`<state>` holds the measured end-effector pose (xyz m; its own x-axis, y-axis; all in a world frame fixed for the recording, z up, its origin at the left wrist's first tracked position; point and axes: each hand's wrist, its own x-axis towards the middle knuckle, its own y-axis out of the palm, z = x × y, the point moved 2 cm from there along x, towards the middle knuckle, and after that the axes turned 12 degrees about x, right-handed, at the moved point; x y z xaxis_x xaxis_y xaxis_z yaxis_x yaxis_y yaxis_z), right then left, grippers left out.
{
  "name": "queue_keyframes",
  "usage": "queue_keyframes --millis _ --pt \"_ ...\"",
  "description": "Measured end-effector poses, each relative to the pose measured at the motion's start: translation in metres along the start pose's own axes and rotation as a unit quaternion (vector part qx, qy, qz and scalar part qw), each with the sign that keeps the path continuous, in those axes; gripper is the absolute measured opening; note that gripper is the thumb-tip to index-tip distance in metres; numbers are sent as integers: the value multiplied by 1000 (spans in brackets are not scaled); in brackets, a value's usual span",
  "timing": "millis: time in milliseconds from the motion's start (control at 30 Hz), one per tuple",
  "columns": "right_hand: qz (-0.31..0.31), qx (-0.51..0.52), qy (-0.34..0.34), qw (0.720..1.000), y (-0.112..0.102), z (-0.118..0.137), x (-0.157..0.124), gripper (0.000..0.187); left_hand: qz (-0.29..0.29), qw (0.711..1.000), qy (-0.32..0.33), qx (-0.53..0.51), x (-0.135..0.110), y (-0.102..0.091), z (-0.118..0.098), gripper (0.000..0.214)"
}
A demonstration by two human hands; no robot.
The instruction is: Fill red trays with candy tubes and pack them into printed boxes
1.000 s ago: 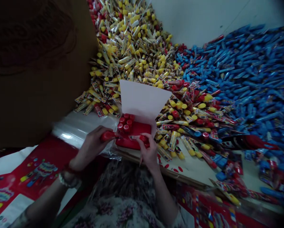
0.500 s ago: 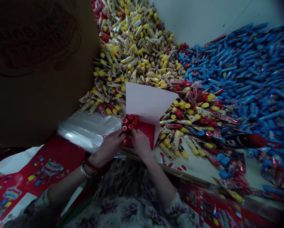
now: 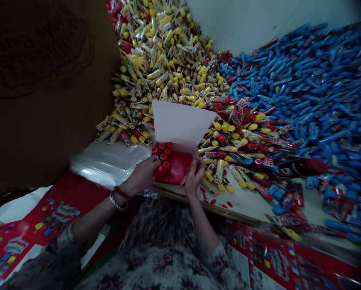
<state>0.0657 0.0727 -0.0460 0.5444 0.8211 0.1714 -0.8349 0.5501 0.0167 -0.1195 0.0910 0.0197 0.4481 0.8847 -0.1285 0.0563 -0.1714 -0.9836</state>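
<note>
Along the near edge of the worktop (image 3: 243, 207) stands an open box (image 3: 180, 169), its white flap (image 3: 183, 123) raised at the back and leaning away from the person. The box's front side runs close to the worktop's brown front edge, with the person's patterned clothing just below. Inside, a group of red-capped tubes (image 3: 164, 157) stands upright at the left end, caps up; to their right the red floor of the box lies exposed, giving the fingers room. Behind the flap, yellow-capped tubes (image 3: 168, 72) heap up and crowd the far side, and blue tubes (image 3: 304, 80) fill the right. A large cardboard carton (image 3: 47, 104) walls off the left, while clear plastic sheets (image 3: 108, 161) lie flat between it and the box. To the right of the box, a pale strip of worktop shows, dotted with small red ovals (image 3: 225, 204).

The left hand (image 3: 144, 173) comes in low from the left, palm down, wrist nearly straight, its bent fingers at the nearest red caps; whether they grip one cannot be told. The right hand (image 3: 195, 174) is upright at the box's right side, fingers curled by the wall, thumb side inward; its hold is unclear.
</note>
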Motion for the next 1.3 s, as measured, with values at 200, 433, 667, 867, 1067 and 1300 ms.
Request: queue_keyframes --millis 200,433,667,867,1067,1300 --pt "109 -93 -142 979 13 14 -3 33 -16 999 3 -31 -1 3 12 15" --pt "316 -227 -107 915 -9 20 -17 33 -7 997 -72 15 -20 1 3 21" --pt "353 -300 -45 885 -33 41 -20 25 29 1000 -3 -11 6 -13 22 11" --pt "359 -347 -39 866 -24 46 -29 23 12 1000 -3 29 -14 -6 -5 23" --pt "372 -407 -69 831 -16 36 -38 26 7 993 -99 61 -36 4 -23 25" --pt "371 -436 -67 817 -14 36 -40 28 33 997 -51 44 -30 -3 -12 24"
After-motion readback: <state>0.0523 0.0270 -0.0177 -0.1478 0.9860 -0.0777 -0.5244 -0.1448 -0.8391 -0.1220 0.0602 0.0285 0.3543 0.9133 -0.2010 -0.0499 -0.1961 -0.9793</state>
